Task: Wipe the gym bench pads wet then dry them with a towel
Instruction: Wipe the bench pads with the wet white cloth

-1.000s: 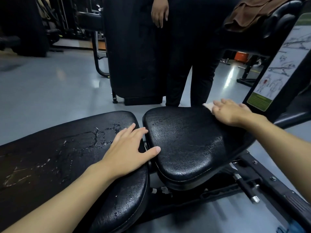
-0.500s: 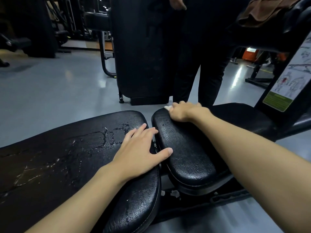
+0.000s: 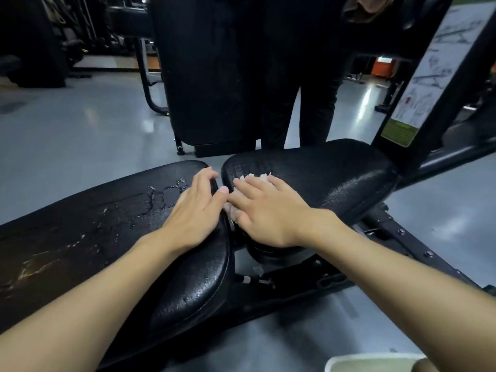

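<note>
The left hand (image 3: 196, 210) lies flat, fingers straight, on the near end of the long pad (image 3: 80, 224). The right hand (image 3: 268, 213) presses a white cloth (image 3: 255, 178) onto the seat pad (image 3: 335, 173) with straight fingers, and the cloth shows past its fingertips and under its thumb. The cloth looks soft, limp and light, so it is probably best driven under a flat palm. Beaded with water, the vinyl is likely slick. The long pad's axis runs leftward from the left hand, and the seat pad stretches rightward from the right hand.

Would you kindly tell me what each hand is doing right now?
Left hand: open, resting flat on the long pad.
Right hand: open, pressing a white cloth flat on the seat pad.
</note>
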`<state>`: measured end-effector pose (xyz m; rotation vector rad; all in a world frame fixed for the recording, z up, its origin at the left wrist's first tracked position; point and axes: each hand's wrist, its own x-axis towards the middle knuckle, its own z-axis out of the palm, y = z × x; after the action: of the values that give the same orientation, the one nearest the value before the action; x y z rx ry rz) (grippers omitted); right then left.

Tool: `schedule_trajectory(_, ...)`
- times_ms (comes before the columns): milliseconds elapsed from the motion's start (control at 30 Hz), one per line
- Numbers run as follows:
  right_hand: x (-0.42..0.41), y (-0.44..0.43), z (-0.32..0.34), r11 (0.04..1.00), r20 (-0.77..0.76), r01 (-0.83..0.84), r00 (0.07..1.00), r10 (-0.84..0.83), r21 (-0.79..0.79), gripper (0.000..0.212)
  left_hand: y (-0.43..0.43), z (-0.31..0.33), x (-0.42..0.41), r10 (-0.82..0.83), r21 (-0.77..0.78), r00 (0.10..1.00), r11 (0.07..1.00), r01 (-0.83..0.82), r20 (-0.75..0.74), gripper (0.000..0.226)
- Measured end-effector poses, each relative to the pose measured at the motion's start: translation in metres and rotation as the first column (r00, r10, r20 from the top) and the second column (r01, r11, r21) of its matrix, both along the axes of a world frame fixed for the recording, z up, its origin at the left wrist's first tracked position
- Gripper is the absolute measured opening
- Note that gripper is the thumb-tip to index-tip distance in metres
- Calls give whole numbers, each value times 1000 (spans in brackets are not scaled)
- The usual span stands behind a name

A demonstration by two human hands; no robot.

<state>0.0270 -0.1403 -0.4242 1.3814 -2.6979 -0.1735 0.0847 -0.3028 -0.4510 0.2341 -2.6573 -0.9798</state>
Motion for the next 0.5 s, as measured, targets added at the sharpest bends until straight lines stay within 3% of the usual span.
schedule_trajectory(67, 23, 22, -11, 997, -90, 0, 996, -7, -79, 63, 3, 2, 2, -23, -52, 999, 998, 24, 27, 42)
schedule_trajectory(167, 46, 45, -28, 976, -170, 47, 982, -84, -210, 50, 7, 4, 3, -101, -151, 993, 983, 108, 54, 43)
schedule_trajectory(300, 61, 57, -43, 893, -217, 102, 952, -215, -439, 41, 24, 21, -4, -219, -53, 975, 975, 217, -36, 29)
schedule_trajectory(433, 49, 64, -51, 758, -188, 163, 916, -354, -632, 40, 44, 34, -14, -315, -130, 949, 941, 313, 6, 37)
schedule_trajectory(500, 44, 64, -58, 615, -120, 206, 887, -446, -761, 40, 43, 28, -14, -321, -226, 947, 921, 317, 20, 39)
